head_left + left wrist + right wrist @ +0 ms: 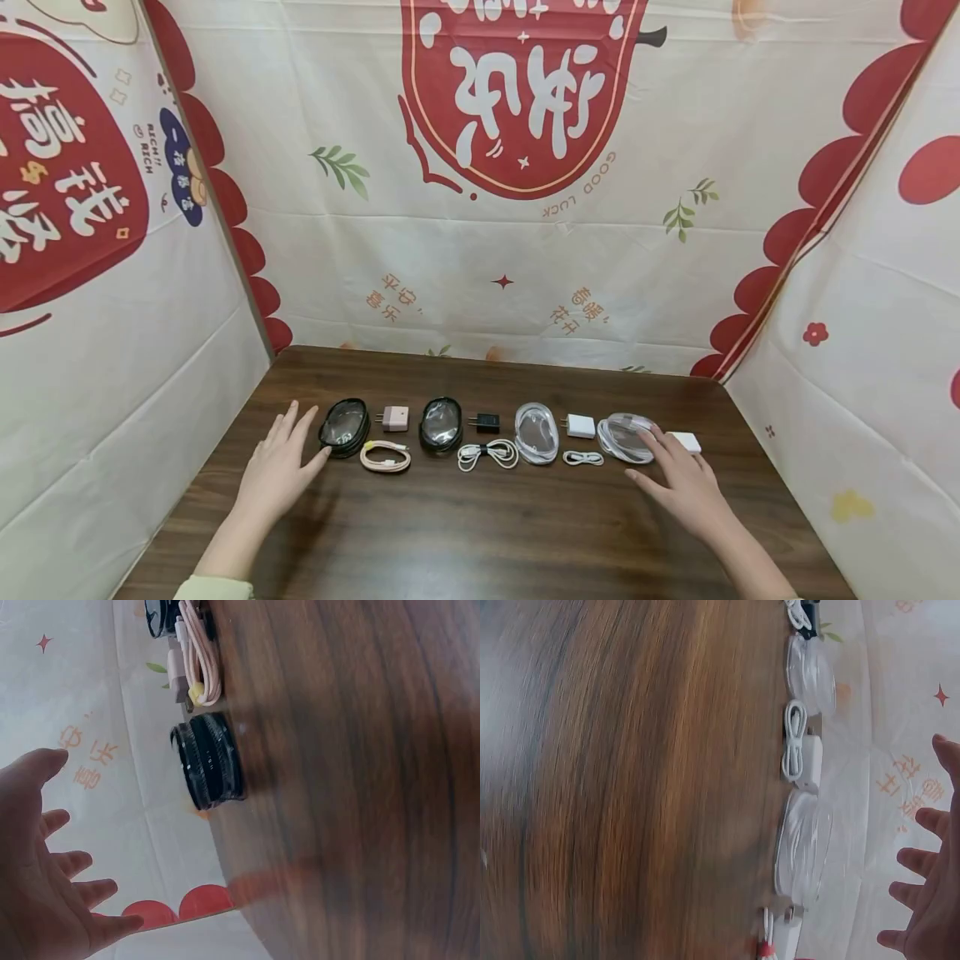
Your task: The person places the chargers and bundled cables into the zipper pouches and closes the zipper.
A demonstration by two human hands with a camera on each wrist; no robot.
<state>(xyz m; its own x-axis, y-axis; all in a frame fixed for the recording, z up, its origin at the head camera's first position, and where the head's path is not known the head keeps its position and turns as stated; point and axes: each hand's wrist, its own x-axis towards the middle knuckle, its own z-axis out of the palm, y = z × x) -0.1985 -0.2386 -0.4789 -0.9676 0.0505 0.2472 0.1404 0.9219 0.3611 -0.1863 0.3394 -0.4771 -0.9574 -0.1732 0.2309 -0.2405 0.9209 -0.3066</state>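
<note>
My left hand [273, 475] hovers at the left with its fingers spread, right beside a black-rimmed oval zip case [345, 427] with a clear top. Nothing is in its grasp in the left wrist view, where the case [210, 761] lies beyond the fingers. At the right, my right hand [686, 487] also has its fingers extended and holds nothing. Its fingertips overlap a clear, white-edged oval case [621, 437] in the head view. A white charger plug [687, 442] shows partly behind that hand. The right wrist view has a white cable with a red tie [766, 946] beside it.
Between the hands, a row holds a pink charger [394, 418], a pinkish cable [385, 468], another black case [441, 423], a black charger [487, 423], a cream cable [487, 454], another clear case [536, 433], a white charger [581, 427] and a white cable [582, 457]. Printed cloth walls surround the wooden table [450, 533].
</note>
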